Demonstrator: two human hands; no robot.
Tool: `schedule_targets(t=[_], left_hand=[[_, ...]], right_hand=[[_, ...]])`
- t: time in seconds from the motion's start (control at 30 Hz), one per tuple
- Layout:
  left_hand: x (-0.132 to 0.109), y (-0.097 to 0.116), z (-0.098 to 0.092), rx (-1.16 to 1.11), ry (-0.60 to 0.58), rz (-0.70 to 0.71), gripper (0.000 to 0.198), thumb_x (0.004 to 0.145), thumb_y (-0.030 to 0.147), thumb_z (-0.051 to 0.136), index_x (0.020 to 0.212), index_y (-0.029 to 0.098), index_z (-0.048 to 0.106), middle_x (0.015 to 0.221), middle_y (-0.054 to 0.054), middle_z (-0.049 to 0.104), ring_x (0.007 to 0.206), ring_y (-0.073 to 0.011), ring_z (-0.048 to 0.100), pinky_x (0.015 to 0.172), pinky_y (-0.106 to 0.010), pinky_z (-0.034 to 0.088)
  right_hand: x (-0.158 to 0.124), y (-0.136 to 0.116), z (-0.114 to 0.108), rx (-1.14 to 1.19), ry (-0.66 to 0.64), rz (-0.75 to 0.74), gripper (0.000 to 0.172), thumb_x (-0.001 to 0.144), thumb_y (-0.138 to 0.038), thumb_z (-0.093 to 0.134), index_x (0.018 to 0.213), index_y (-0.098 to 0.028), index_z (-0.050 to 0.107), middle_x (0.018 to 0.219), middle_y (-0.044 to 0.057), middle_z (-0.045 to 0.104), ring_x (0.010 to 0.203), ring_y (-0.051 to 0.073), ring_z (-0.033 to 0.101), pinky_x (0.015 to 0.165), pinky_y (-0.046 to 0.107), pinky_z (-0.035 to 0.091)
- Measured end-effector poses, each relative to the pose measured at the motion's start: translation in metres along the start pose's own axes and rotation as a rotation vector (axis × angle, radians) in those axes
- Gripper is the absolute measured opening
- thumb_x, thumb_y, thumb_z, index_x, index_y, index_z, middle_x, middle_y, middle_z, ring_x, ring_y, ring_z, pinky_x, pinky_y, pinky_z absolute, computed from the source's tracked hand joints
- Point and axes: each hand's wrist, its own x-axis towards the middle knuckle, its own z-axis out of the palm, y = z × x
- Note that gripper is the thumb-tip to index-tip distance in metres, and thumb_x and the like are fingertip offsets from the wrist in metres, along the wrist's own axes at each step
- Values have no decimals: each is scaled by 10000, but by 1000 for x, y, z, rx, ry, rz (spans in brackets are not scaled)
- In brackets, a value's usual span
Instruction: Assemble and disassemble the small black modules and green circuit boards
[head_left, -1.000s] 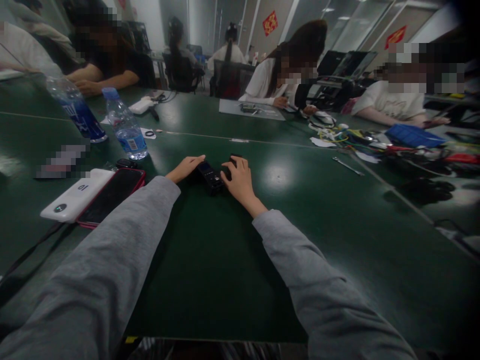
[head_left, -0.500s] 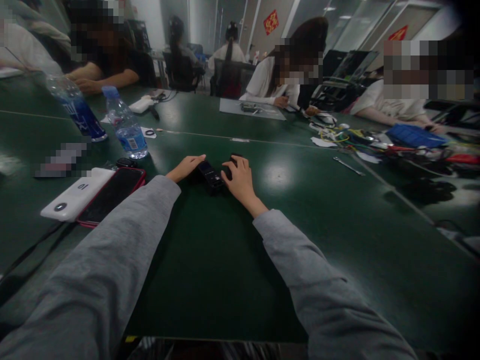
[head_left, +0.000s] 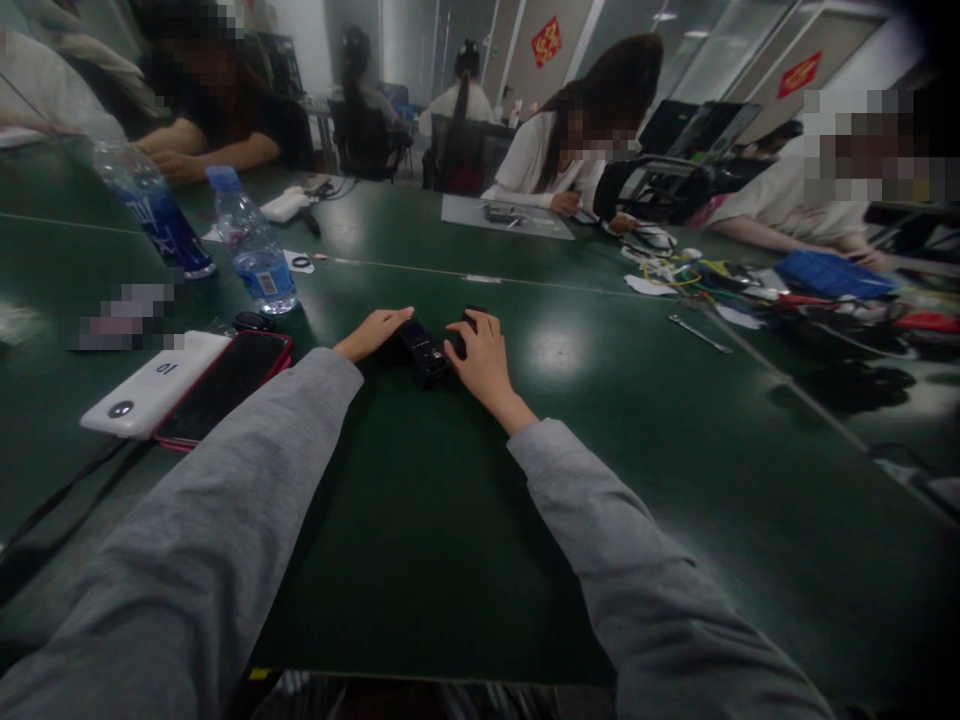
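Note:
A black handheld device with a small screen [head_left: 424,352] is tilted on the green table in front of me. My left hand [head_left: 373,335] grips its left side, the thumb along the top edge and the other fingers mostly hidden. To the right, my right hand [head_left: 484,358] curls its fingers over a small dark object [head_left: 457,344] close beside the device. Whether the two black pieces are joined, I cannot tell.
On the left are a white power bank [head_left: 154,385], a red-cased phone [head_left: 229,388] and two bottles, one a clear water bottle [head_left: 255,250]. At right lie a wrench [head_left: 700,334], tangled cables and a blue tray [head_left: 836,274]. Several people sit around the table.
The view has shifted very slightly. Both hands and the black device keep the same arrangement. At the right, a person's head has moved a little to the right.

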Motion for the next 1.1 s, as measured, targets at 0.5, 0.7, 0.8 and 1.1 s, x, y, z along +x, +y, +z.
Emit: schedule_targets(t=[0.5,0.7,0.8,1.1], left_hand=[[-2,4,0,-30,-8,-10,564,832,672,467,817,151,683,829,-70,678,804,-204,580,778,-330,427],[-3,4,0,-42,-3,-20,565,832,671,467,838,154,694,851,-79,687,825,-210,594,808,-343,434],[-3,5,0,-44,-9,-19,565,833,670,465,833,152,692,852,-81,686,817,-207,593,812,-345,434],[-2,3,0,-25,-3,-14,569,831,675,461,809,153,687,815,-69,680,798,-202,581,788,-332,424]], right_hand=[[0,0,0,9,8,5,319,910,-296,519,1208,-191,564,1342,145,457,1300,311,371,967,499,458],[-1,0,2,2,25,48,396,905,-321,519,1274,-178,515,1363,169,416,1322,342,331,996,544,430],[-1,2,4,-1,27,49,405,899,-325,530,1276,-178,515,1363,170,407,1319,344,329,997,550,432],[-1,2,3,-5,21,38,394,904,-310,522,1272,-170,527,1351,173,425,1317,338,345,1002,541,439]])
